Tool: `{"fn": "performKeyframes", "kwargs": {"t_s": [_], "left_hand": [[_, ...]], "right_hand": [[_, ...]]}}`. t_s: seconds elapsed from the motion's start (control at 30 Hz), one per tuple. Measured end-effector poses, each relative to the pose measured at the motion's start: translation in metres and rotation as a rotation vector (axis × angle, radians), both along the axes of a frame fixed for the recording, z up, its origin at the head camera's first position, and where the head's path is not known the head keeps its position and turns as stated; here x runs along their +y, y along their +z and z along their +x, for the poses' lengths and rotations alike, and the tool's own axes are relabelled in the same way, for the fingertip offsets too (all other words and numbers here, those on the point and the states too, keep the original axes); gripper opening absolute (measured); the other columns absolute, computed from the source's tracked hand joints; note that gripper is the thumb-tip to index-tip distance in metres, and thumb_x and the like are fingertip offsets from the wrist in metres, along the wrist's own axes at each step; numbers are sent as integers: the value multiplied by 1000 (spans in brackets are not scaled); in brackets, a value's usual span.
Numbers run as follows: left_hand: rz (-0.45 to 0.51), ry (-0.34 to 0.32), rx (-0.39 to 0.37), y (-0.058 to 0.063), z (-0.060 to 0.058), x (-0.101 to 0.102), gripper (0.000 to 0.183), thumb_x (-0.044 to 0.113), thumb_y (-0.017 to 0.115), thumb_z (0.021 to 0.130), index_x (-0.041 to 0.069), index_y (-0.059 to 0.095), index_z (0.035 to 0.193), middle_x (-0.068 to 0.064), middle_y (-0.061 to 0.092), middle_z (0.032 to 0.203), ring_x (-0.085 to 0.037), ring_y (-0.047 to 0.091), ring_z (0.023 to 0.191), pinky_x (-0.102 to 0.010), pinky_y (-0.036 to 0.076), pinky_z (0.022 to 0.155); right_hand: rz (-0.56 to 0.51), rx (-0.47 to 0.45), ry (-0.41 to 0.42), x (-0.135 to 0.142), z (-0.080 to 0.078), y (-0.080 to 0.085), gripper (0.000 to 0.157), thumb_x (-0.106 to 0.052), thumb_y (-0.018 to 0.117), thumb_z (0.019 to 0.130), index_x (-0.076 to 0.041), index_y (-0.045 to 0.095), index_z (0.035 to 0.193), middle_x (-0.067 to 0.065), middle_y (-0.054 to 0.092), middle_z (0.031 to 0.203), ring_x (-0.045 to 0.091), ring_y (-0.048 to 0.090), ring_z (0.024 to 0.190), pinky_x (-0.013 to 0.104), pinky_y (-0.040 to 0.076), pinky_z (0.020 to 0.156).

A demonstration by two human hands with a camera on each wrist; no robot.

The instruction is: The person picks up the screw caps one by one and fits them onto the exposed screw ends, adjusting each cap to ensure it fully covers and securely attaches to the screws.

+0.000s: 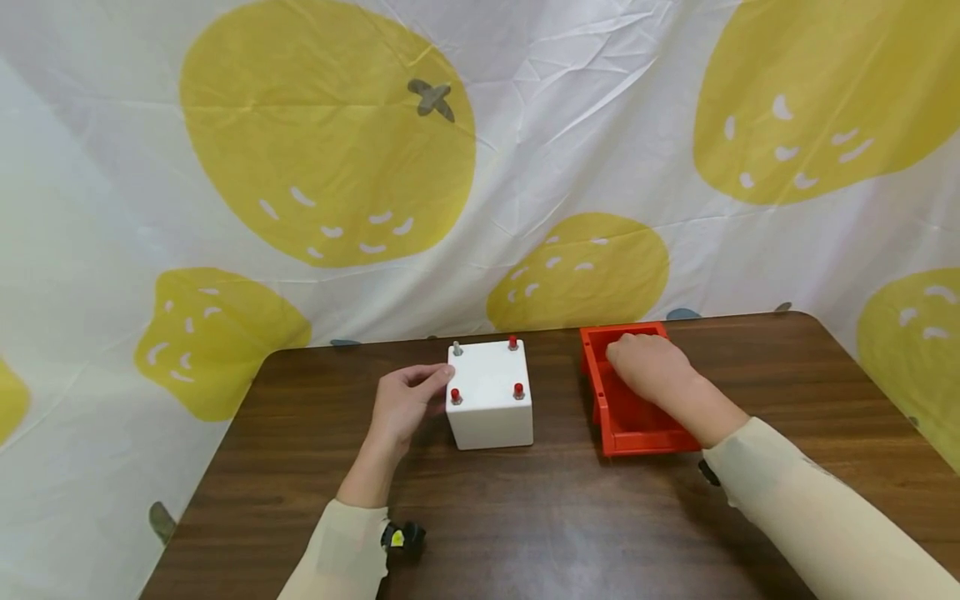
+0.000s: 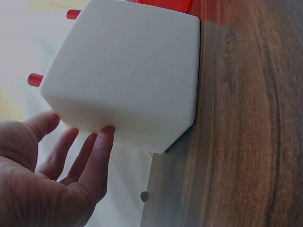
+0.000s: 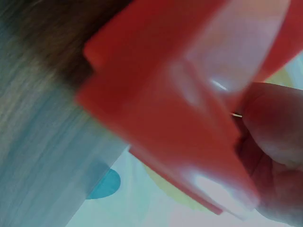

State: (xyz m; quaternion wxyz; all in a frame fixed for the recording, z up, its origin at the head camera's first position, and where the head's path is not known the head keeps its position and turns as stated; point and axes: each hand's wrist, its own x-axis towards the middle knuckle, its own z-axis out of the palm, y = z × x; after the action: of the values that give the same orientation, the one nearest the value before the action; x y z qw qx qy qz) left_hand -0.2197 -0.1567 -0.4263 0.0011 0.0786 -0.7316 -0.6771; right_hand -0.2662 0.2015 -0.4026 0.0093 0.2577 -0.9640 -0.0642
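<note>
A white box [image 1: 489, 375] stands on the table with a threaded post at each top corner. Red caps [image 1: 518, 390] cover three posts; the back-left post [image 1: 457, 349] is bare metal. My left hand [image 1: 408, 400] rests its fingertips against the box's left side, thumb near the top edge. In the left wrist view, those fingers [image 2: 102, 156] touch the wall without wrapping round it. My right hand [image 1: 652, 367] reaches into a red bin [image 1: 651, 443], fingers hidden. In the right wrist view, a small shiny sliver [image 3: 236, 115] shows beside the thumb; whether it is held is unclear.
The brown wooden table [image 1: 480, 517] carries the box and, to its right, the bin. A white cloth [image 1: 525, 167] with yellow fruit prints hangs behind the table's back edge. A black wrist device [image 1: 402, 537] sits at the left cuff.
</note>
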Motion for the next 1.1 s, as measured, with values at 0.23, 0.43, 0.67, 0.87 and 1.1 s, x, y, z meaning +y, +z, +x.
{"fn": "performKeyframes", "kwargs": {"t_s": [0.23, 0.43, 0.67, 0.87, 1.1], "left_hand": [[-11, -1, -3, -1, 1, 0, 35, 29, 83, 96, 3, 79, 119, -13, 73, 120, -21, 71, 97, -43, 64, 89], [-1, 4, 0, 0, -1, 2, 33, 28, 83, 96, 3, 80, 117, -15, 74, 115, -26, 75, 95, -48, 63, 90], [-22, 9, -3, 2, 0, 2, 33, 28, 83, 96, 4, 80, 118, -14, 74, 116, -25, 75, 95, -50, 63, 91], [-28, 10, -10, 1, 1, 2, 33, 29, 83, 96, 5, 80, 118, -14, 74, 116, -25, 74, 95, -49, 63, 90], [-19, 7, -4, 0, 1, 1, 33, 28, 83, 96, 4, 80, 118, -14, 74, 117, -24, 74, 95, -47, 64, 88]], "right_hand": [[-156, -123, -69, 4, 0, 15, 12, -4, 68, 99, -11, 66, 89, 2, 58, 78, 24, 56, 76, 42, 55, 71], [-294, -103, 0, 7, 1, 26, 6, -9, 77, 97, -8, 72, 93, -1, 63, 78, 20, 59, 72, 40, 56, 69], [-524, -88, 51, 9, 3, 32, 8, -11, 80, 97, -6, 74, 97, 0, 70, 86, 19, 65, 78, 44, 60, 77], [-673, -116, 34, 7, 4, 33, 10, -11, 78, 99, -2, 74, 103, 3, 74, 89, 18, 67, 80, 41, 61, 76], [-759, -74, 29, -2, 7, 34, 12, -12, 77, 99, -3, 76, 108, 2, 73, 92, 19, 67, 83, 39, 59, 75]]}}
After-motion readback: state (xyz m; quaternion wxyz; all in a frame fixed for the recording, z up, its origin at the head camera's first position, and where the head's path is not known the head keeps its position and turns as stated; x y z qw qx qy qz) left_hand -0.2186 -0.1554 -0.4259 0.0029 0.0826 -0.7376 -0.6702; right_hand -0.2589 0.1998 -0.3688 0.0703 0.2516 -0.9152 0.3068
